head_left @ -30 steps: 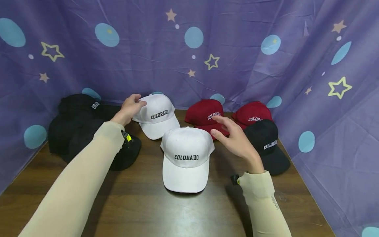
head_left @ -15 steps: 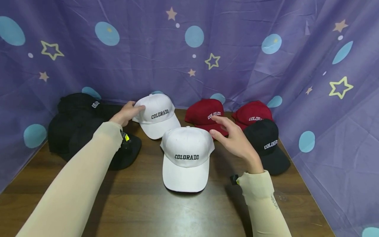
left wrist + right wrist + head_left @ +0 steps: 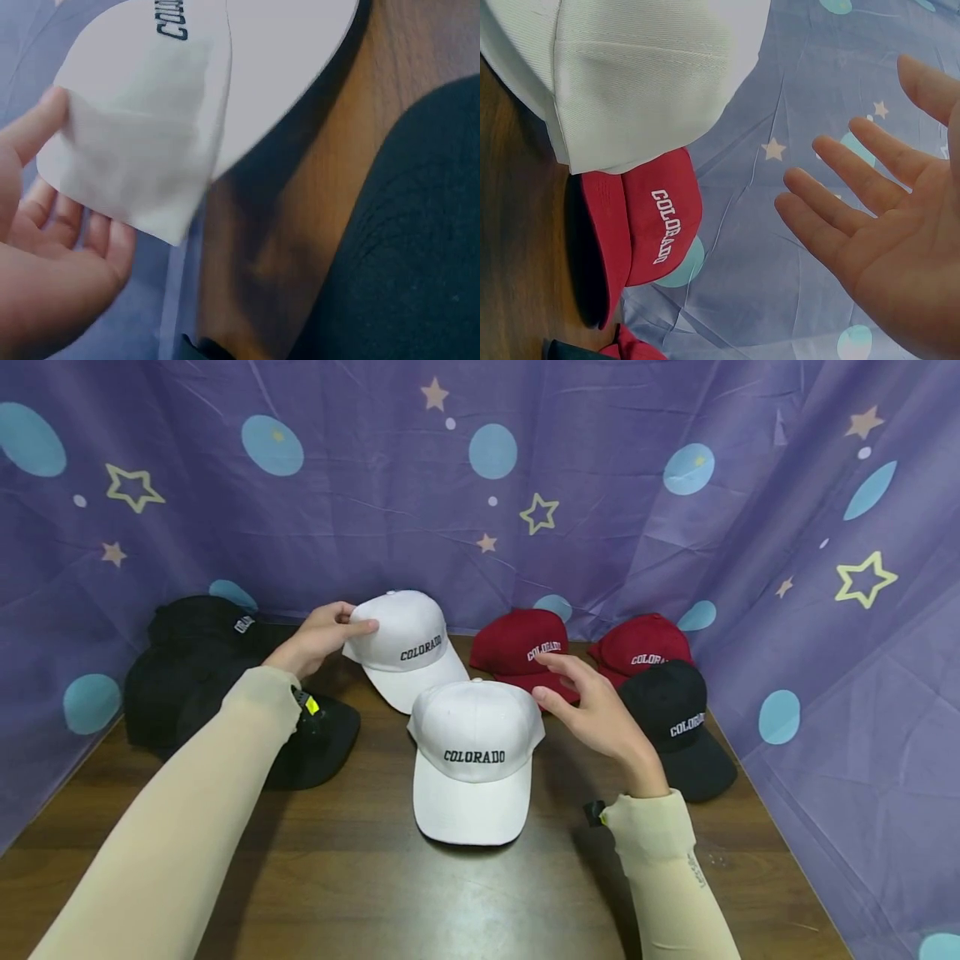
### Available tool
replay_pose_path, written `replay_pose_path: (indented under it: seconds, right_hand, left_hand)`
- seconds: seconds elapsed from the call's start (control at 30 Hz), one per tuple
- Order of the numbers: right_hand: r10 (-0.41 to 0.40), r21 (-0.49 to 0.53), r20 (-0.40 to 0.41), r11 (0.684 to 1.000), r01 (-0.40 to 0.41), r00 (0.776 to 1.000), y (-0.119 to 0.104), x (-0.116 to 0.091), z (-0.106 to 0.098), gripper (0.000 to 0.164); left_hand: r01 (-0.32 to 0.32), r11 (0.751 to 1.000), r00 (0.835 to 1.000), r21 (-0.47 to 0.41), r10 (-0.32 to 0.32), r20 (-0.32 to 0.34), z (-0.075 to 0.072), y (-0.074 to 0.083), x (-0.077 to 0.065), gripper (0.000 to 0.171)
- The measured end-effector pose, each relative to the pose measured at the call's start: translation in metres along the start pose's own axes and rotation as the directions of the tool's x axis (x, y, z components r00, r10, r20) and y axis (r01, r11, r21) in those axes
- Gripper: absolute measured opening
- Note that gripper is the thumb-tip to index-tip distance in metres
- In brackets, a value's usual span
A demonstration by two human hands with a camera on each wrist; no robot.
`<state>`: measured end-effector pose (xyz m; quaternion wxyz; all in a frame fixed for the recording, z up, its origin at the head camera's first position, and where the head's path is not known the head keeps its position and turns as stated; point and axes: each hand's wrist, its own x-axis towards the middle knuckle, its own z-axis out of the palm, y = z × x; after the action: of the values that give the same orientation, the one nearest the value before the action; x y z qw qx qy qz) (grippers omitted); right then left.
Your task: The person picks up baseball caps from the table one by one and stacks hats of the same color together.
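My left hand [image 3: 318, 635] grips the rear white baseball cap [image 3: 405, 627] by the back of its crown. In the left wrist view the thumb [image 3: 51, 112] lies on the crown's outside, while the other fingers go behind its back edge. That cap's brim points toward me and to the right, with a shadow under it. A second white cap [image 3: 472, 735], lettered COLORADO, stands upright at the table's middle, brim toward me. My right hand [image 3: 592, 706] hovers beside it on the right, fingers spread and holding nothing.
Black caps [image 3: 202, 668] are stacked at the left, partly under my left forearm. Two red caps, one behind the middle [image 3: 517, 643] and one farther right [image 3: 637, 639], stand near the purple curtain [image 3: 600, 527]. A black cap [image 3: 671, 727] sits at the table's [image 3: 360, 877] right side.
My left hand has taken hold of the rear white cap, which has shifted right and slightly up and turned a little. My right hand and the front white cap stay put.
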<state>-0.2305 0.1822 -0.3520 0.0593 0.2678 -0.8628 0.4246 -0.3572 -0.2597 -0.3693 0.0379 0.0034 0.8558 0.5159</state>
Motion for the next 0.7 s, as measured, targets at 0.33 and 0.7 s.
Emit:
replay_pose_path:
  seconds: [0.33, 0.7]
  right_hand:
    - [-0.017, 0.0, -0.023, 1.0, 0.017, 1.0, 0.001, -0.001, -0.003, 0.052]
    - [-0.019, 0.026, -0.06, 0.999, 0.02, 0.998, -0.003, 0.0, -0.006, 0.053]
  left_hand:
    - [-0.265, 0.963, 0.959, 0.051, 0.269, -0.094, 0.013, 0.048, -0.015, 0.042]
    - [-0.481, 0.845, 0.839, 0.233, 0.521, -0.157, 0.002, 0.11, -0.069, 0.039]
